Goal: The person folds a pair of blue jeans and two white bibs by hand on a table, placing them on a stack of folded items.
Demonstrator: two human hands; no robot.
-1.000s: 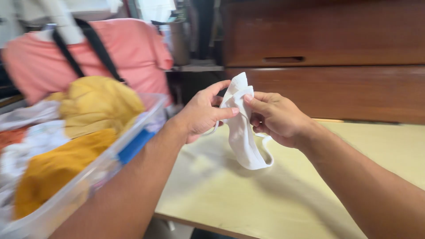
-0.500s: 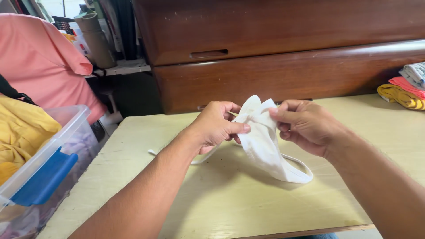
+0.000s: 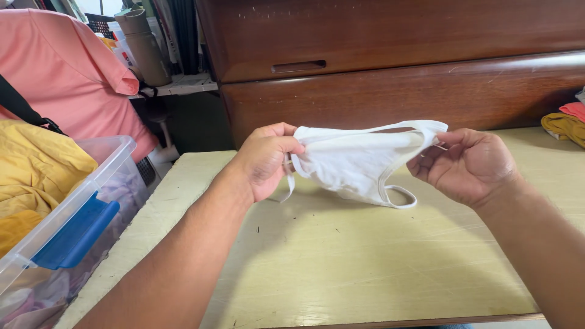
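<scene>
A small white cloth garment [image 3: 356,161] with thin edge bands is stretched out flat in the air above a pale yellow table [image 3: 341,262]. My left hand [image 3: 265,159] pinches its left end. My right hand [image 3: 469,166] pinches its upper right corner. A loop of its band hangs down and touches the table between my hands.
A clear plastic bin [image 3: 73,225] with a blue latch holds yellow cloth [image 3: 36,170] at the left. A pink garment [image 3: 67,73] hangs behind it. Dark wooden furniture [image 3: 396,61] stands behind the table. Folded coloured cloths [image 3: 567,122] lie at the far right.
My hands have moved apart and spread the white garment wide; earlier it hung bunched between them. The view has swung to the right, away from the bin.
</scene>
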